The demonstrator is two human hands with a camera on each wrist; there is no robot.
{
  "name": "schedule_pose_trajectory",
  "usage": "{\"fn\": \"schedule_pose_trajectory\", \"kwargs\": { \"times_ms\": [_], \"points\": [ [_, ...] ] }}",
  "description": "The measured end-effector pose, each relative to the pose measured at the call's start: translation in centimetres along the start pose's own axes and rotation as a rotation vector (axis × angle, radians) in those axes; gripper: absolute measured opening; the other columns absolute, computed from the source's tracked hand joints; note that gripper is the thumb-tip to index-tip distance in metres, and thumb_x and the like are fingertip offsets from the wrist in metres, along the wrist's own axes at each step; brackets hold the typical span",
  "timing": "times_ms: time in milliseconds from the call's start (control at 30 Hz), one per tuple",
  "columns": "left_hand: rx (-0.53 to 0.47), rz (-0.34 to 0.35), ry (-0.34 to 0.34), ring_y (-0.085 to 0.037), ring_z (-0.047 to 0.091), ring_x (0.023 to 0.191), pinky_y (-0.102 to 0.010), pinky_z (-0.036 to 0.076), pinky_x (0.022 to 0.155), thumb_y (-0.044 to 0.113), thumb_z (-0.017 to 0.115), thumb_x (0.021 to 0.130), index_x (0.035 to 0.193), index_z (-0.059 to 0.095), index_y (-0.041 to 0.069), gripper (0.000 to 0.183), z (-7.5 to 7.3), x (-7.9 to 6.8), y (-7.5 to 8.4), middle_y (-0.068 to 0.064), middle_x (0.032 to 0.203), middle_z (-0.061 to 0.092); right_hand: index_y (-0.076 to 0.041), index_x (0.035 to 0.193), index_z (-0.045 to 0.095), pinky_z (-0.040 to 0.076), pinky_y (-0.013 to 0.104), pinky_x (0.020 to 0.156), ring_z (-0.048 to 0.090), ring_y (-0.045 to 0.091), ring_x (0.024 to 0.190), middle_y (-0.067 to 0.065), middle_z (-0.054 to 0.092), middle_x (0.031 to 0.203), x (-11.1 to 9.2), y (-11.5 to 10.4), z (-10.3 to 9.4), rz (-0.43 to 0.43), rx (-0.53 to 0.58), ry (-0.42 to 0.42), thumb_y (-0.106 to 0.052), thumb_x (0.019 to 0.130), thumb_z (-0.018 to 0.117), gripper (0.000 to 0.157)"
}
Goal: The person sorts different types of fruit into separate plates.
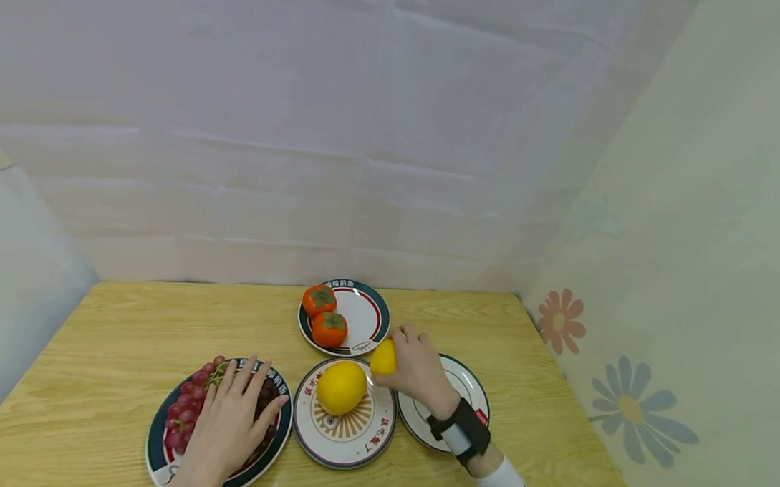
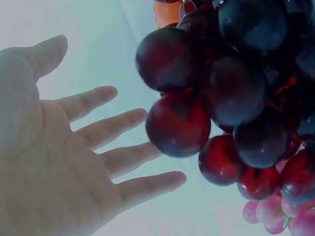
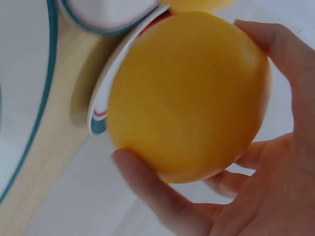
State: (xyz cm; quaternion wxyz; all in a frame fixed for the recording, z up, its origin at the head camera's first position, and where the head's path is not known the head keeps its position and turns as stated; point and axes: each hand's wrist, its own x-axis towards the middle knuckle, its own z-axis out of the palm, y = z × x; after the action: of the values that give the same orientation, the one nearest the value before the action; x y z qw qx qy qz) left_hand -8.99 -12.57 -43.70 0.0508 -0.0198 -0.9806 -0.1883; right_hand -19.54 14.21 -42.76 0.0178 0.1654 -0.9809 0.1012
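Note:
My right hand [image 1: 418,370] grips a yellow lemon [image 1: 383,358] over the gap between the middle plate [image 1: 377,433] and the right plate [image 1: 470,389]. In the right wrist view, thumb and fingers curve round this lemon [image 3: 187,98]. A second lemon [image 1: 342,388] lies on the middle plate. On the left, my left hand [image 1: 229,417] is spread with straight fingers over the dark-rimmed plate [image 1: 155,436] of grapes. Red grapes [image 1: 180,417] lie to its left and dark grapes [image 1: 267,397] to its right, partly hidden. The left wrist view shows its palm holding nothing beside dark grapes [image 2: 231,93].
Two orange persimmons [image 1: 329,330] sit on the left side of a back plate [image 1: 364,314]. All the plates stand close together on a wooden table [image 1: 102,348]. Behind it hangs a pale cloth [image 1: 301,197], and a flower-patterned wall [image 1: 685,282] rises at the right.

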Motion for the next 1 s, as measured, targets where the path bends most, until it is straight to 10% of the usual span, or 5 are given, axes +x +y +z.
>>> {"fn": "schedule_pose_trajectory", "kwargs": {
  "times_ms": [233, 567, 767, 1000],
  "points": [
    [0.011, -0.003, -0.012, -0.047, 0.028, 0.130, -0.073, 0.028, 0.096, 0.046, 0.054, 0.090, 0.138, 0.043, 0.010, 0.061, -0.1, 0.0, 0.0, -0.022, 0.142, 0.038, -0.010, 0.117, 0.053, 0.054, 0.040, 0.060, 0.051, 0.028, 0.087, 0.011, 0.047, 0.118, -4.4, -2.1, 1.8, 0.034, 0.029, -0.083, -0.052, 0.062, 0.079, 0.074],
    [0.017, 0.000, -0.016, -0.046, 0.028, 0.130, -0.074, 0.028, 0.096, 0.049, 0.052, 0.090, 0.137, 0.045, 0.010, 0.062, -0.1, 0.0, 0.2, -0.020, 0.142, 0.039, -0.006, 0.123, 0.050, 0.056, 0.039, 0.064, 0.052, 0.028, 0.094, 0.012, 0.047, 0.121, -5.7, -3.2, 3.5, -0.043, -0.030, -0.094, -0.060, 0.064, 0.075, 0.084],
    [0.021, 0.012, -0.015, -0.044, 0.028, 0.131, -0.073, 0.028, 0.096, 0.048, 0.053, 0.089, 0.137, 0.045, 0.012, 0.060, -0.2, 0.0, 0.2, -0.018, 0.142, 0.040, -0.009, 0.135, 0.042, 0.056, 0.048, 0.077, 0.051, 0.031, 0.110, 0.013, 0.044, 0.133, -4.1, -2.9, 1.2, -0.033, 0.089, -0.150, -0.064, 0.071, 0.066, 0.088],
    [0.024, 0.050, 0.012, -0.041, 0.034, 0.130, -0.072, 0.030, 0.097, 0.048, 0.054, 0.089, 0.136, 0.047, 0.013, 0.059, -0.3, 0.1, 0.3, -0.017, 0.141, 0.043, -0.008, 0.136, 0.042, 0.053, 0.044, 0.090, 0.052, 0.026, 0.111, 0.014, 0.047, 0.132, 1.8, -2.7, -1.5, -0.051, 0.235, -0.022, -0.048, 0.085, 0.062, 0.068]
  ]
}}
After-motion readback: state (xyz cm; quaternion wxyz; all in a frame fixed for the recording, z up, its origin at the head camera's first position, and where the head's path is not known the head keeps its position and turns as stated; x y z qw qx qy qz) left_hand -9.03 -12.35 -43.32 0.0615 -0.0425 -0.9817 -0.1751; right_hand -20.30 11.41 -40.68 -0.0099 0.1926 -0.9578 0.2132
